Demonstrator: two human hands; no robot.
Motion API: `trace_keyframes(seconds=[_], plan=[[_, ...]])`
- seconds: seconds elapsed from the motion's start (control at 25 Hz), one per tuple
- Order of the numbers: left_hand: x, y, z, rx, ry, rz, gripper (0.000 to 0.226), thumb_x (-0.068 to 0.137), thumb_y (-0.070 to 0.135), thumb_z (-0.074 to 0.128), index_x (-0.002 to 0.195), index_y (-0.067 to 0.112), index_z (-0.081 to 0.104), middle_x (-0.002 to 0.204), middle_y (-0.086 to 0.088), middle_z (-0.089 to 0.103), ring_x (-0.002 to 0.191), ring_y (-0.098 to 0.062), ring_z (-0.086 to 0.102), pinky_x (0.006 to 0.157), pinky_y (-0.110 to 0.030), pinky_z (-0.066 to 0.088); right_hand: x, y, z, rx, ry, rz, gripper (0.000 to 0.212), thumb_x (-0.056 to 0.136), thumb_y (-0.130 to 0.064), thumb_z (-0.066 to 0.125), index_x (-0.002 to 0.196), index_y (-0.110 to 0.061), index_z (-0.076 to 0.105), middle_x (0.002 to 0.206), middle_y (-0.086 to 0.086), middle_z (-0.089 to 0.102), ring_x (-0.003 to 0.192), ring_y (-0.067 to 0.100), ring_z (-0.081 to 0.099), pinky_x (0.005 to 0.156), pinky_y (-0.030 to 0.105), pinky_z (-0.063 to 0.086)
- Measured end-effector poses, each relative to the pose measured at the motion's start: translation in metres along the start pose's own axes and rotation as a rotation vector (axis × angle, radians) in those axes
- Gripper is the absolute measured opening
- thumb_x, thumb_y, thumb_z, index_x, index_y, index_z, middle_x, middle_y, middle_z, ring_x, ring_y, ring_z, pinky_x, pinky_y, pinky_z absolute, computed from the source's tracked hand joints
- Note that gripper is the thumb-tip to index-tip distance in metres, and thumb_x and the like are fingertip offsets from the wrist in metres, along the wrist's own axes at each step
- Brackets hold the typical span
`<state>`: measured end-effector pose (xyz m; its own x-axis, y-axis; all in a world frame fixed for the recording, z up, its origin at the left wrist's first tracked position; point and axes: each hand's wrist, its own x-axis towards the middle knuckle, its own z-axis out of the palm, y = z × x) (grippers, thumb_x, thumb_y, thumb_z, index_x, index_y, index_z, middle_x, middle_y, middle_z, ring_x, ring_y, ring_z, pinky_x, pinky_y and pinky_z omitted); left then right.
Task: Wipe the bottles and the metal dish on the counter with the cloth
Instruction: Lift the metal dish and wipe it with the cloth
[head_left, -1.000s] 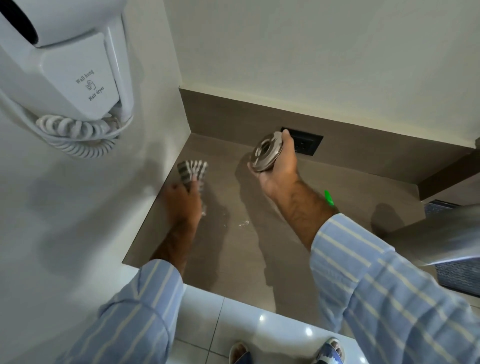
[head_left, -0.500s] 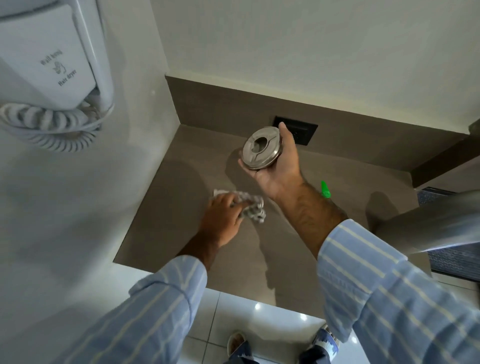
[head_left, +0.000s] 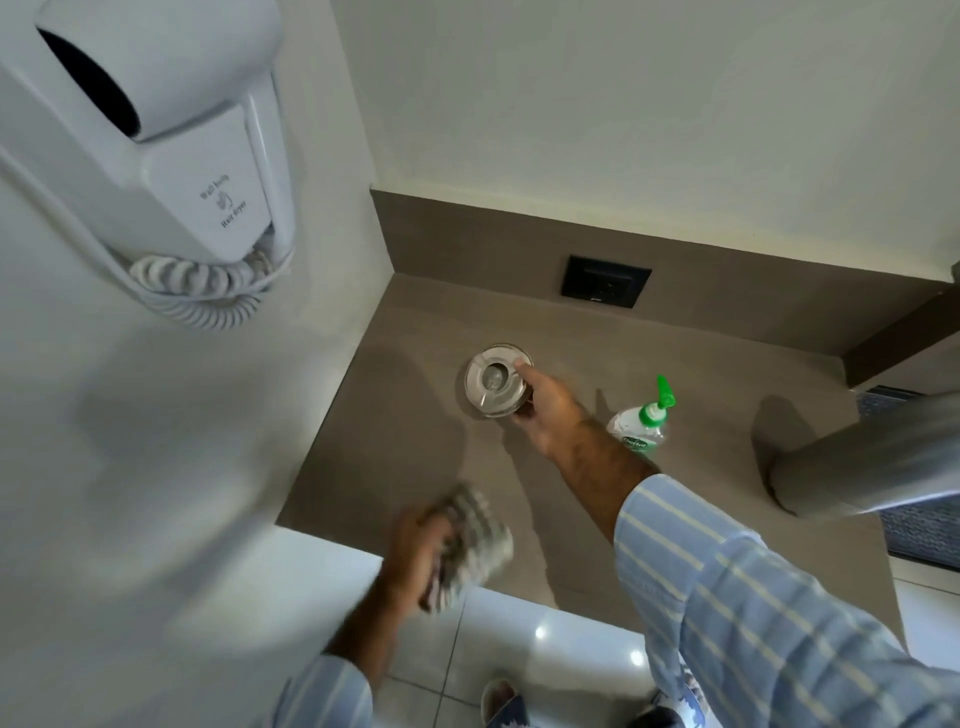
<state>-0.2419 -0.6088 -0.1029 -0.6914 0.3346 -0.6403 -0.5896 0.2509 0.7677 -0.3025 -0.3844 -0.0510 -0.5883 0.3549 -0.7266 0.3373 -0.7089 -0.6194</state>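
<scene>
At nine o'clock of my view a white wall-hung hair dryer (head_left: 156, 119) sticks out from the side wall, its coiled cord (head_left: 200, 291) drooping below it; it sits well above the counter (head_left: 395, 441), so I judge it only crowds my elbow room, not the work. At about seven o'clock my left hand (head_left: 415, 551) is clenched around the bunched checked cloth (head_left: 472, 540), held over the counter's front edge, blurred, clear of everything, which to me reads as keeping the wiper ready while the other hand handles the dish. Toward the middle, at twelve o'clock from the cloth, the round metal dish (head_left: 496, 379) rests flat on the counter, well apart from the cloth. My right hand (head_left: 550, 410) reaches in from five o'clock and grasps the dish at its right rim, fingertips over the edge; I cannot tell how firm the grip is. Just beside my right wrist, at three o'clock of the dish, stands a clear pump bottle (head_left: 641, 421) with a green nozzle, close enough that a careless pull-back of my forearm could tip it. Behind the dish at one o'clock a dark socket plate (head_left: 605, 283) is set in the low back wall. At the far right a grey metal cylinder (head_left: 862, 462) leans over the counter's end, hemming in that side.
</scene>
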Motion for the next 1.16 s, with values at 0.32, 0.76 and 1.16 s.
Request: trace_keyframes(seconds=[0.32,0.76,1.16], plan=[[0.074,0.086,0.009,-0.304,0.109,-0.134,0.049,0.083,0.028,0.06,0.121,-0.001,0.07,0.109,-0.022,0.077,0.099,-0.038,0.075,0.089,-0.055,0.061,0.019,0.049,-0.007,-0.256,-0.015,-0.049,0.017,0.102,-0.016,0.063,0.116,-0.006,0.066,0.089,0.011,0.064,0.067,0.014,0.059,0.055,0.019,0.055],[0.102,0.088,0.016,-0.012,0.202,0.026,0.023,0.074,0.034,0.064,0.081,0.014,0.073,0.089,-0.011,0.079,0.094,-0.037,0.075,0.09,-0.052,0.06,0.04,0.053,-0.006,-0.94,0.161,-0.29,0.027,0.093,-0.025,0.063,0.091,-0.005,0.082,0.091,0.018,0.081,0.093,0.035,0.077,0.087,0.041,0.062],[0.01,0.147,0.04,-0.38,0.107,0.195,0.031,0.09,0.028,0.056,0.104,0.007,0.074,0.099,-0.015,0.078,0.097,-0.035,0.074,0.08,-0.043,0.062,-0.078,-0.02,0.008,-0.803,-0.281,-0.523,0.042,0.091,-0.067,0.06,0.109,-0.032,0.075,0.105,-0.009,0.078,0.095,0.011,0.073,0.092,0.033,0.056]])
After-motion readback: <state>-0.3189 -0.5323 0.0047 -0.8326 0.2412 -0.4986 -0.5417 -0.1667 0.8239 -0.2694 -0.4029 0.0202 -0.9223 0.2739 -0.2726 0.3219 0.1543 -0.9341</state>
